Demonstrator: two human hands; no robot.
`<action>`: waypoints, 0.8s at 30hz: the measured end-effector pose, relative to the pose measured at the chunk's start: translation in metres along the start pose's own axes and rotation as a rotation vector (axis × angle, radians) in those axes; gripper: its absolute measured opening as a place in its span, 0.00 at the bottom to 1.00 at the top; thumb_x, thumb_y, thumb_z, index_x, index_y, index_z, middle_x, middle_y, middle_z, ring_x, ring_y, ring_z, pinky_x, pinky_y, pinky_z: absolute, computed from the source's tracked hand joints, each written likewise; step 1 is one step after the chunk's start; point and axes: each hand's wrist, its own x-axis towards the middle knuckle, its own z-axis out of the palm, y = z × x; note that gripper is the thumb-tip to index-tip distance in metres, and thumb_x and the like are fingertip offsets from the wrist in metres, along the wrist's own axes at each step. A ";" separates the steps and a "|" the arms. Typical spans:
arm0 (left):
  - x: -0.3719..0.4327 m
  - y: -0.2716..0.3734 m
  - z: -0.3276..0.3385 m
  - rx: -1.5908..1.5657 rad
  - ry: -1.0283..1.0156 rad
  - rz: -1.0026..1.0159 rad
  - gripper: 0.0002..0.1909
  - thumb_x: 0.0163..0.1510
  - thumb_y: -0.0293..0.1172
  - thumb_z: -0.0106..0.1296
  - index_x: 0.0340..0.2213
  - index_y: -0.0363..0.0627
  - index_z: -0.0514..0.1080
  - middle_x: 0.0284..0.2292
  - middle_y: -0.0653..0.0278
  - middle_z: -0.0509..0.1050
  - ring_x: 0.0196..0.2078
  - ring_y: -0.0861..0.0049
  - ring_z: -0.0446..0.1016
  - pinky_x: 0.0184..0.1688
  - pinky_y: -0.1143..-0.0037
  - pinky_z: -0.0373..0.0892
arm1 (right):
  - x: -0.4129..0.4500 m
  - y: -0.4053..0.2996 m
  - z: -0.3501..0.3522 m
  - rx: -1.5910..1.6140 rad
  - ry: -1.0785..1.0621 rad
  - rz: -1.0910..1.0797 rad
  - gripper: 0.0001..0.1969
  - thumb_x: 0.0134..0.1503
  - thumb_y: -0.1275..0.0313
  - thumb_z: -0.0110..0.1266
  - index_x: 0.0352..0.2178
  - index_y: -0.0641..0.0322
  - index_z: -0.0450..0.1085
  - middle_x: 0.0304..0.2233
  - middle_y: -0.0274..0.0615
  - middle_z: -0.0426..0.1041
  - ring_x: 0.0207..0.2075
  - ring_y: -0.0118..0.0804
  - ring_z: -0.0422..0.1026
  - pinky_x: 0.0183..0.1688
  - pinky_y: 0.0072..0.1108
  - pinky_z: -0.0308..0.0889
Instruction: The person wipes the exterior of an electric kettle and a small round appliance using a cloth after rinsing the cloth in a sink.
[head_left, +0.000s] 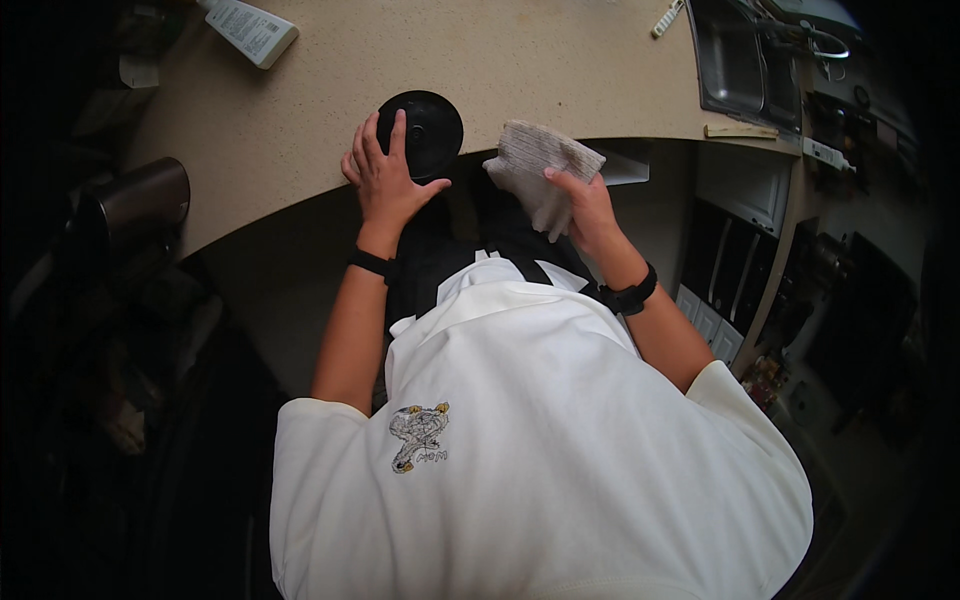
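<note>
My left hand (386, 169) is laid over the left side of a round black dish or lid (426, 135) at the counter's near edge. Its fingers are splayed: the index finger crosses the black surface, the thumb lies by the lower rim, and the other fingers reach past the left side. A folded, ribbed grey cloth (536, 165) with darker stains is gripped in my right hand (591, 206), thumb on top. The cloth hangs just off the counter edge, to the right of the dish and apart from it.
The speckled beige counter (540, 60) curves across the front. A white bottle (255, 31) bearing writing lies far left, with a dark glossy appliance or container (139, 202) nearer. At right are a steel sink (731, 67), a narrow yellowish strip (739, 132) and a white tube (826, 154).
</note>
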 end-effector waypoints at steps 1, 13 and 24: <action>0.001 -0.001 0.002 0.020 -0.003 0.001 0.57 0.31 0.60 0.68 0.62 0.62 0.54 0.59 0.57 0.51 0.62 0.59 0.49 0.60 0.52 0.48 | 0.000 0.001 -0.002 -0.010 -0.014 -0.009 0.24 0.52 0.72 0.58 0.50 0.65 0.64 0.46 0.43 0.70 0.47 0.39 0.70 0.50 0.31 0.67; 0.000 -0.002 0.007 0.036 0.009 -0.005 0.59 0.31 0.59 0.69 0.62 0.59 0.52 0.59 0.55 0.51 0.62 0.56 0.49 0.60 0.52 0.49 | -0.005 0.010 -0.010 0.021 -0.009 -0.031 0.24 0.52 0.72 0.58 0.50 0.65 0.64 0.47 0.44 0.70 0.48 0.38 0.69 0.51 0.30 0.66; 0.009 -0.001 0.001 0.053 -0.019 0.029 0.55 0.29 0.57 0.71 0.59 0.60 0.59 0.62 0.55 0.49 0.65 0.56 0.46 0.60 0.51 0.48 | -0.008 0.013 -0.012 0.052 0.013 -0.032 0.23 0.51 0.71 0.58 0.49 0.66 0.66 0.45 0.43 0.71 0.47 0.36 0.69 0.51 0.27 0.64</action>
